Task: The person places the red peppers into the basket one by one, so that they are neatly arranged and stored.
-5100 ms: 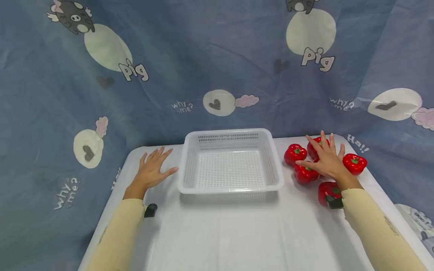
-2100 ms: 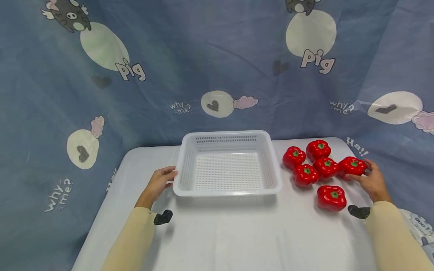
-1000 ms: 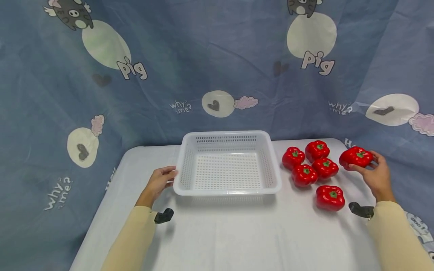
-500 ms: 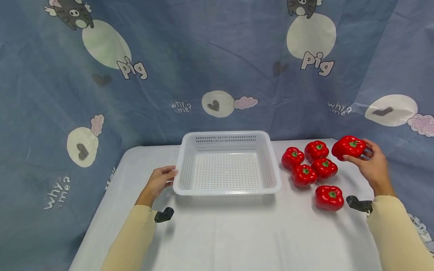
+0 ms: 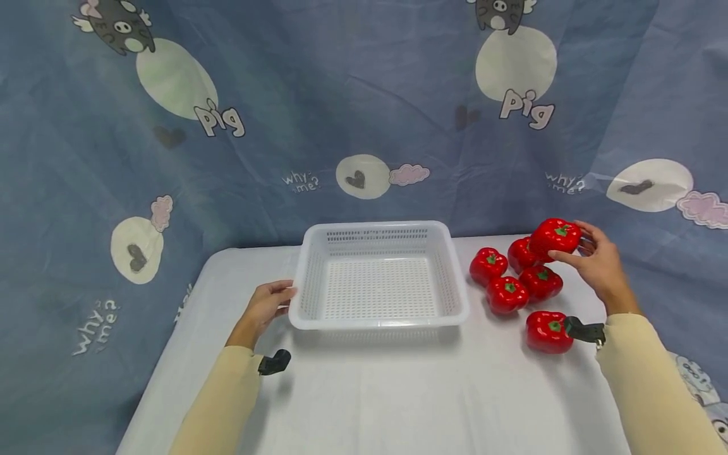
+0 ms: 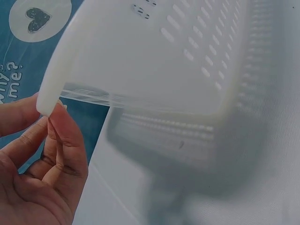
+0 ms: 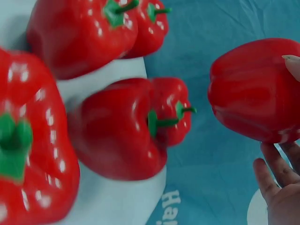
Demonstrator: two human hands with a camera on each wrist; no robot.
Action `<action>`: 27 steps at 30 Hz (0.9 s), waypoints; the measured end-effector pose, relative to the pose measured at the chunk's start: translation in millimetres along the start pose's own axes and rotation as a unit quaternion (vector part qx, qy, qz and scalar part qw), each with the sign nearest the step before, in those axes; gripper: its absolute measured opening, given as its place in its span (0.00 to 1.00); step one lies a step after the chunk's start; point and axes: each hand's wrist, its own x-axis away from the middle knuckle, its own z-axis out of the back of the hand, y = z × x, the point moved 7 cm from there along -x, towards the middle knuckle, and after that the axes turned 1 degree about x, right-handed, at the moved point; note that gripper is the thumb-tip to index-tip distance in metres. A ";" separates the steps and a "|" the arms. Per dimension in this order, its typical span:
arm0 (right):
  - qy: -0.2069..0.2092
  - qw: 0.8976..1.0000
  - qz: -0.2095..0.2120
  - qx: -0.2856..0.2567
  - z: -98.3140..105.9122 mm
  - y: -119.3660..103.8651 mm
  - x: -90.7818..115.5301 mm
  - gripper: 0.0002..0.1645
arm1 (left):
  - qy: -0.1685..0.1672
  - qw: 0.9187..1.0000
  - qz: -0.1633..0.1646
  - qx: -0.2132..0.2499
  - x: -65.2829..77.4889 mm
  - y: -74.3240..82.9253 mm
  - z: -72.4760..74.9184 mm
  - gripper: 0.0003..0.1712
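My left hand (image 5: 266, 308) pinches the left rim of a white plastic basket (image 5: 378, 323) in the middle of the table; the left wrist view shows thumb and fingers at the basket's edge (image 6: 50, 96). Nothing lies inside the basket. At the right, my right hand (image 5: 604, 268) holds a red bell pepper (image 5: 554, 239) above the table, thumb on the near side and fingers on the far side. In the right wrist view this pepper (image 7: 255, 89) is apart from the others. It partly covers a bell pepper (image 5: 520, 255) behind it in the head view.
Several more red bell peppers lie right of the basket, among them one pepper (image 5: 488, 266) nearest it and another pepper (image 5: 543, 335) closer to the front, partly behind the black wrist strap (image 5: 582, 330). A blue printed cloth (image 5: 364, 114) hangs behind the white table (image 5: 398, 392).
Both hands were first spread open; the left went to the basket rim. My right hand took the rightmost bell pepper, lifted it, and has carried it leftward over the others.
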 end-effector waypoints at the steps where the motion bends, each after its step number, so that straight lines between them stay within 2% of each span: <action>1: -0.006 1.000 0.002 -0.005 -3.1 -2.4 -1.0 0.55 | 0.000 1.000 0.000 -0.001 0.1 -0.2 0.2 0.27; 12: -0.049 0.998 0.011 -0.037 -35.9 -30.4 -6.7 0.57 | -0.006 1.000 -0.010 -0.001 0.0 1.0 -0.4 0.27; 27: -0.111 0.991 0.037 -0.066 -82.2 -61.8 -13.5 0.54 | -0.006 1.000 -0.002 -0.005 1.0 1.3 -0.2 0.26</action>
